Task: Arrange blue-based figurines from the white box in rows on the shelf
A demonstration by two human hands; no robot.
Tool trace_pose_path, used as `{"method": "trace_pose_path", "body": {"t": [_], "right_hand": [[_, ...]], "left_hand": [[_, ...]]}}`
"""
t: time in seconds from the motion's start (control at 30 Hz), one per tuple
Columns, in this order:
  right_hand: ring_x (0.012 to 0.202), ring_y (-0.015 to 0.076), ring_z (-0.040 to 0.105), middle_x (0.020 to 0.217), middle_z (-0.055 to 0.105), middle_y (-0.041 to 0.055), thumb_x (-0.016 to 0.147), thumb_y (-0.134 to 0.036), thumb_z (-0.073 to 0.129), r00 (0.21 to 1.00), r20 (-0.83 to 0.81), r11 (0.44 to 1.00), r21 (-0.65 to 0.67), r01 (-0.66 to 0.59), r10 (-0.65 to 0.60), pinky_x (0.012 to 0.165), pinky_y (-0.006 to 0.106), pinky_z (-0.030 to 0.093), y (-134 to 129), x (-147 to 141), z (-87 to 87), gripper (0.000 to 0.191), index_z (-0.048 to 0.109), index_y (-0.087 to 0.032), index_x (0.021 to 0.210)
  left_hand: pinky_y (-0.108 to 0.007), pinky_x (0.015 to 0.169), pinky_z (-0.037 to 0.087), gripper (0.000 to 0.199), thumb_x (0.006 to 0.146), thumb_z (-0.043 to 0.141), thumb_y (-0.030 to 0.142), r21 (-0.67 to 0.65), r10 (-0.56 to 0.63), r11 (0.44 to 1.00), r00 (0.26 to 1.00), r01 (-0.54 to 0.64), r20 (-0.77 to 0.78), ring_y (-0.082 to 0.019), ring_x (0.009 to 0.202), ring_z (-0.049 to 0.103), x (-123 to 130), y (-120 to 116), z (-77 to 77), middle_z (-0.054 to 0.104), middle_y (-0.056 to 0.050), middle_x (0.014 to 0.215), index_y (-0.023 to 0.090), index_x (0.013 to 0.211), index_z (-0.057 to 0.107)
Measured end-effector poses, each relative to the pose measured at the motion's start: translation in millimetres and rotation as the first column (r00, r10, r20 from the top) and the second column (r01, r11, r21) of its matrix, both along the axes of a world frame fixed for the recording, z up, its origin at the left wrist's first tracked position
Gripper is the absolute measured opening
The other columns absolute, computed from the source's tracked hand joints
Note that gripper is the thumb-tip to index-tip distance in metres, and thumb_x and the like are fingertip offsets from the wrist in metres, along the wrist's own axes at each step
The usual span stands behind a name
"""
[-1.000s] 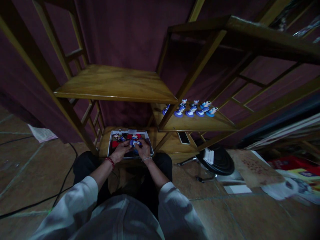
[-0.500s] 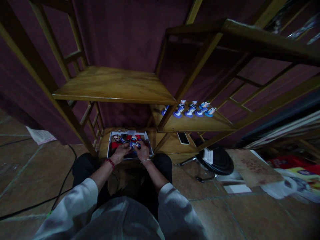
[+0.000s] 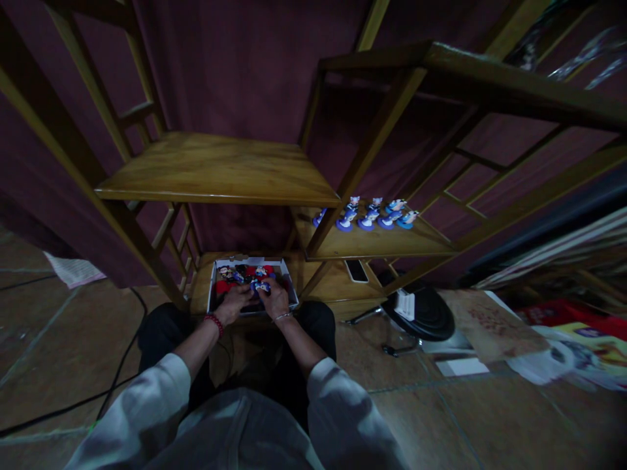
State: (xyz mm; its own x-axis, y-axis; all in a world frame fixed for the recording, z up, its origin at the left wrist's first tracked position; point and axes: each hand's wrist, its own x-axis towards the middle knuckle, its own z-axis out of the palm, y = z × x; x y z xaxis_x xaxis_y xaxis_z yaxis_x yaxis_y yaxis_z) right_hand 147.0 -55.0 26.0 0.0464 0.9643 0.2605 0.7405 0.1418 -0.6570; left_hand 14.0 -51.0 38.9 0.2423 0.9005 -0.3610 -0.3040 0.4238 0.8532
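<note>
Over the open box (image 3: pixel 212 286), the left hand (image 3: pixel 235 302) and right hand (image 3: pixel 277 299) still share one figurine (image 3: pixel 262 286), both grips closed around it; it seems not yet placed.

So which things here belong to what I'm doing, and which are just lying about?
Likely part of the work:
purple-based figurine in the right hand
white-sided box and its figurines
shelf figurines

Probably just lying about:
phone
black stool
floor cable
</note>
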Motion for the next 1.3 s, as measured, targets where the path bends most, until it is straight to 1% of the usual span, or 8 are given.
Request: {"method": "trace_pose_path", "body": {"t": [0.1, 0.27, 0.47, 0.6, 0.83, 0.97, 1.13, 1.3], "right_hand": [[0.082, 0.0165, 0.062, 0.087, 0.066, 0.0026, 0.074, -0.020, 0.056, 1.000, -0.003, 1.000, -0.004, -0.009, 0.009, 0.076, 0.025, 0.047, -0.8, -0.3, 2.3, 0.017, 0.057, -0.022, 0.091], [0.082, 0.0171, 0.062, 0.088, 0.066, 0.0031, 0.075, -0.020, 0.055, 1.000, 0.002, 1.000, -0.015, -0.025, 0.025, 0.077, 0.027, 0.047, -1.4, -0.9, 4.7, 0.016, 0.056, -0.022, 0.090], [0.086, 0.0170, 0.062, 0.090, 0.066, 0.0045, 0.076, -0.020, 0.055, 0.998, 0.022, 0.998, 0.000, -0.064, 0.064, 0.079, 0.028, 0.047, -1.5, 0.3, 3.1, 0.016, 0.057, -0.021, 0.092], [0.086, 0.0171, 0.061, 0.090, 0.066, 0.0048, 0.075, -0.018, 0.056, 0.996, 0.040, 0.997, -0.002, -0.078, 0.078, 0.079, 0.028, 0.047, -2.1, 0.6, 4.0, 0.018, 0.058, -0.020, 0.092], [0.083, 0.0154, 0.062, 0.089, 0.066, 0.0020, 0.075, -0.020, 0.056, 0.992, 0.002, 0.992, -0.012, -0.123, 0.123, 0.078, 0.027, 0.047, -0.7, 5.2, 4.9, 0.016, 0.058, -0.022, 0.091], [0.082, 0.0157, 0.062, 0.088, 0.066, 0.0014, 0.075, -0.021, 0.055, 0.990, -0.031, 0.991, 0.005, -0.134, 0.134, 0.078, 0.027, 0.047, -0.6, 7.5, 6.3, 0.016, 0.058, -0.022, 0.092], [0.084, 0.0154, 0.062, 0.089, 0.066, 0.0013, 0.075, -0.019, 0.054, 0.988, -0.067, 0.990, -0.007, -0.137, 0.137, 0.079, 0.026, 0.047, -1.6, 6.6, 14.0, 0.017, 0.058, -0.022, 0.091], [0.083, 0.0159, 0.062, 0.090, 0.066, 0.0023, 0.074, -0.020, 0.056, 0.989, -0.111, 0.995, 0.011, -0.096, 0.097, 0.078, 0.027, 0.047, -2.4, 5.9, 31.8, 0.019, 0.059, -0.022, 0.092]], "left_hand": [[-0.035, 0.073, 0.051, 0.020, 0.056, 0.074, 0.019, 0.005, -0.007, 1.000, 1.000, 0.007, 0.001, -0.024, 0.085, 0.062, -0.2, -0.4, -0.3, 0.068, -0.008, 0.083, 0.011, 0.073, 0.065], [-0.037, 0.078, 0.050, 0.017, 0.058, 0.073, 0.016, 0.005, -0.001, 1.000, 1.000, 0.001, 0.028, -0.021, 0.082, 0.062, -1.2, -2.1, 1.6, 0.067, -0.007, 0.078, 0.011, 0.073, 0.065], [-0.038, 0.079, 0.051, 0.012, 0.060, 0.071, 0.008, -0.059, 0.043, 0.997, 0.999, -0.042, 0.023, -0.020, 0.077, 0.063, -0.5, -1.2, 1.5, 0.066, -0.007, 0.074, 0.009, 0.069, 0.064], [-0.037, 0.078, 0.051, 0.008, 0.062, 0.068, 0.006, -0.076, 0.039, 0.996, 0.999, -0.038, 0.011, -0.018, 0.074, 0.063, -0.1, -1.5, 3.4, 0.066, -0.007, 0.073, 0.008, 0.069, 0.064], [-0.037, 0.080, 0.050, 0.014, 0.058, 0.071, 0.008, -0.049, 0.028, 0.998, 0.998, -0.025, 0.049, -0.021, 0.084, 0.062, -1.5, -4.1, 7.4, 0.067, -0.007, 0.080, 0.010, 0.071, 0.065], [-0.036, 0.082, 0.049, 0.010, 0.060, 0.069, 0.008, -0.059, 0.020, 0.998, 0.998, -0.017, 0.056, -0.021, 0.085, 0.062, -1.7, -2.7, 8.1, 0.067, -0.007, 0.079, 0.011, 0.070, 0.066], [-0.035, 0.083, 0.048, 0.005, 0.064, 0.066, 0.007, -0.066, 0.064, 0.996, 0.995, -0.058, 0.082, -0.019, 0.084, 0.062, -1.8, -0.9, 9.4, 0.067, -0.007, 0.077, 0.011, 0.067, 0.065], [-0.035, 0.082, 0.049, 0.004, 0.066, 0.067, 0.011, -0.053, 0.101, 0.994, 0.982, -0.093, 0.162, -0.017, 0.082, 0.062, -1.3, -3.1, 15.5, 0.066, -0.006, 0.077, 0.011, 0.068, 0.063]]}}
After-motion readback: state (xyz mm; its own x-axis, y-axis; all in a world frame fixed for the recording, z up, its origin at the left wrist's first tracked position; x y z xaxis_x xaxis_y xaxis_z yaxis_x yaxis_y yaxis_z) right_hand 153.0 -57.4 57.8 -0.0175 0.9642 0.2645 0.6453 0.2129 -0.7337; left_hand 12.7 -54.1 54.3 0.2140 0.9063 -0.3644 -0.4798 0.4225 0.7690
